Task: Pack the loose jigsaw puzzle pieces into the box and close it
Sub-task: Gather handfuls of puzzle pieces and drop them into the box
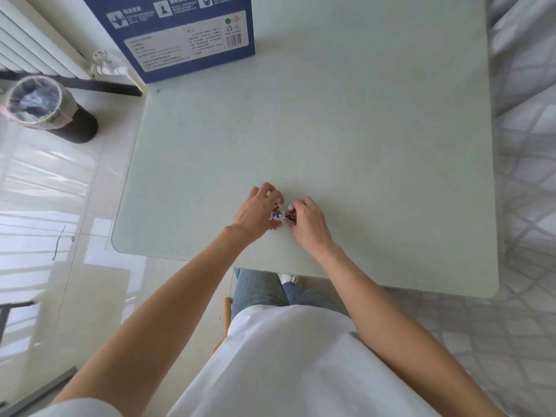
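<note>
A small cluster of jigsaw puzzle pieces (277,215), white with blue and red marks, lies on the pale green table (331,130) near its front edge. My left hand (258,210) curls its fingers round the left side of the cluster. My right hand (307,221) pinches the pieces from the right, fingers bent. Most of the pieces are hidden under the two hands. A large blue and white box (183,34) stands at the table's far left corner, well away from the hands; I cannot tell if it is the puzzle's box.
A bin (45,106) lined with a plastic bag stands on the tiled floor to the left, by a white radiator (33,40). A grey patterned fabric (526,145) runs along the table's right side. My legs and a wooden chair edge (226,314) are under the table's front.
</note>
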A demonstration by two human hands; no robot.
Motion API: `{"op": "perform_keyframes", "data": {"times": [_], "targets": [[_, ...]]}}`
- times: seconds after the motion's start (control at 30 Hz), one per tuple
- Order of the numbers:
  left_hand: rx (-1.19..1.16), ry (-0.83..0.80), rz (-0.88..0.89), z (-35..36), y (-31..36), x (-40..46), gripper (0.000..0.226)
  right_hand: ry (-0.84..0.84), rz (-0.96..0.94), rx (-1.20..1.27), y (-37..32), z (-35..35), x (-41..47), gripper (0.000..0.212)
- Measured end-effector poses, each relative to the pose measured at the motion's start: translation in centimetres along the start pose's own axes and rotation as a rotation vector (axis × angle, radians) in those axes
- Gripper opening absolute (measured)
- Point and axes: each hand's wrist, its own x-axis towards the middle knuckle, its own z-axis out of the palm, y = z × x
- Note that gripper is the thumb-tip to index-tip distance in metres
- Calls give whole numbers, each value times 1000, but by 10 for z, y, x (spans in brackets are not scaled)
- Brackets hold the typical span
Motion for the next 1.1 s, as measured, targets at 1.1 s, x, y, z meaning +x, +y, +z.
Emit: {"op": "perform_keyframes", "data": {"times": [1.1], "targets": [[-875, 290, -379, 11, -14, -43, 28, 39, 46, 287, 18, -2, -17, 36]]}}
